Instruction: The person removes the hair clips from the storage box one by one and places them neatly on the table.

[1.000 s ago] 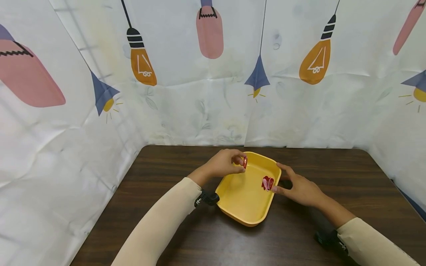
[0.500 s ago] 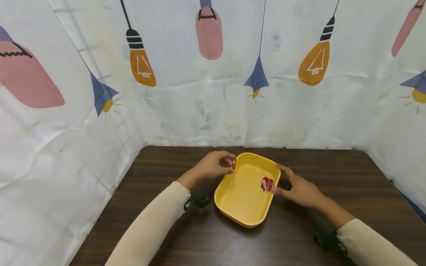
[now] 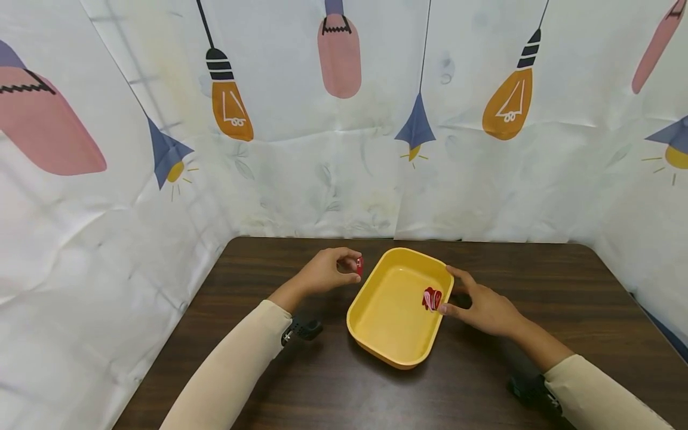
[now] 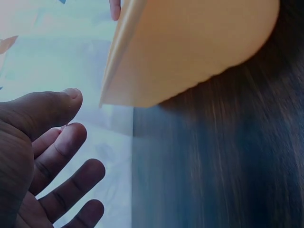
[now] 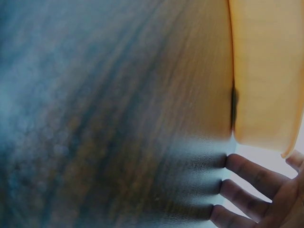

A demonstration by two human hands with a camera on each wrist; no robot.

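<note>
The printed wall cloth (image 3: 322,185), with its bulbs and lamps, hangs behind the brown table (image 3: 537,280), and neither carries any lettering that can be seen. On the table the yellow tray (image 3: 384,331) sits at a slant, in the same place as a second ago, and its visible sides show no label. The right hand (image 3: 486,307) also stays put at the tray's right side, holding nothing: its fingers are loosely spread, with the index finger and thumb at the rim, and how firmly they touch cannot be told. The left hand (image 3: 325,272) is what changes: a second ago it is over the tray, half a second ago it is at the left rim, and now it is just outside, above the table and apart from the tray. Its thumb and fingers pinch a small red packet (image 3: 359,266), which the left wrist view does not show clearly. A red-and-white clump (image 3: 432,298), perhaps several packets, lies inside the tray against the right wall, unchanged. For the work in hand, this seems to mean that one packet is now clear of the tray while the clump remains in it. Pale marks show on the red wrapping, but they are too small to read, so no brand can be named.
</note>
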